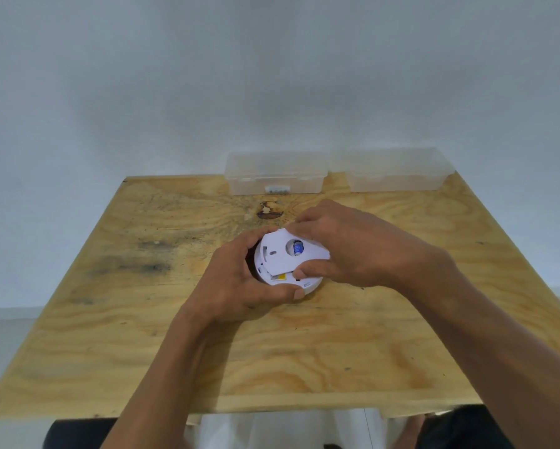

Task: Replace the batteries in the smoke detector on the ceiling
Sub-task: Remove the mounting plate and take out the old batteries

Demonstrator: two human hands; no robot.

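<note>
Nearest me are my two bare forearms, reaching out over the pale plywood tabletop (385,335) to the round white plastic smoke detector (280,280), which sits on the wood near its middle, well short of the ceiling it belongs on. I judge the step in hand to be work on its back: the white round mounting plate (278,254) lies skewed on the body, and through its round hole I see a small blue cylindrical battery (297,247).

Left hand (243,286) is cupped around the detector's near-left rim, fingers (256,241) curled over the far edge and thumb pressed along the front, clamping the body steady. Right hand (346,251) pinches the plate, its fingers half closed on the far-right edge, its thumb on the near edge.

Next, I reckon, the plate needs turning or lifting while the left hand resists; whether it is going on or coming off I cannot tell.

Two clear lidded plastic boxes (274,175) stand at the tabletop's far edge.
</note>
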